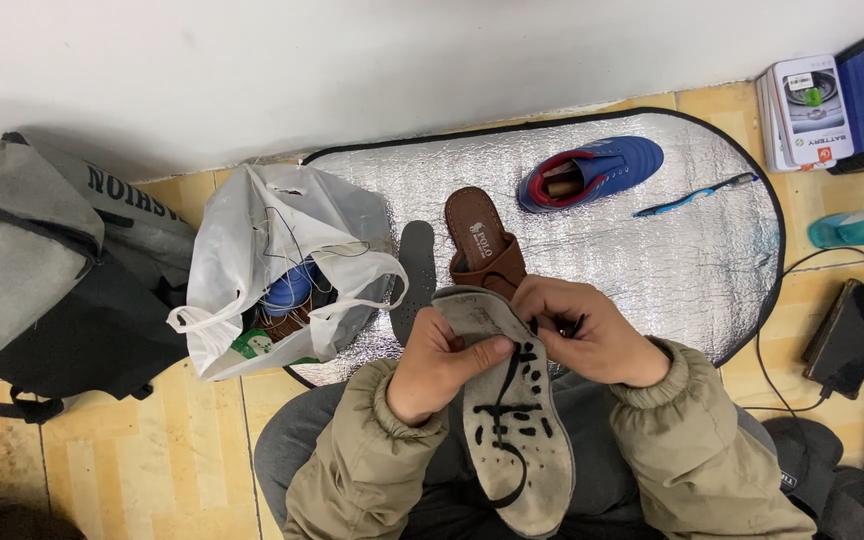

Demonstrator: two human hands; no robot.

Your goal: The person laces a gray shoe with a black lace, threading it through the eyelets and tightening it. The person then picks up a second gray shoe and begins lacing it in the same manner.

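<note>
My left hand (439,369) grips the left edge of a grey insole (517,440) dotted with dark holes, thumb pressed across its top face. A black lace (508,400) runs over the insole. My right hand (584,333) pinches the lace at the insole's upper right edge. Both hands are held over my lap, in olive jacket sleeves. Just beyond them a brown sandal (482,245) lies on a silver mat (652,240), with a second grey insole (415,270) beside it.
A blue and red shoe (592,172) and a blue toothbrush (697,194) lie farther back on the mat. A white plastic bag (277,265) of items and a grey backpack (47,270) sit left. Boxes (832,100), a teal object (862,226) and a black phone (850,336) are right.
</note>
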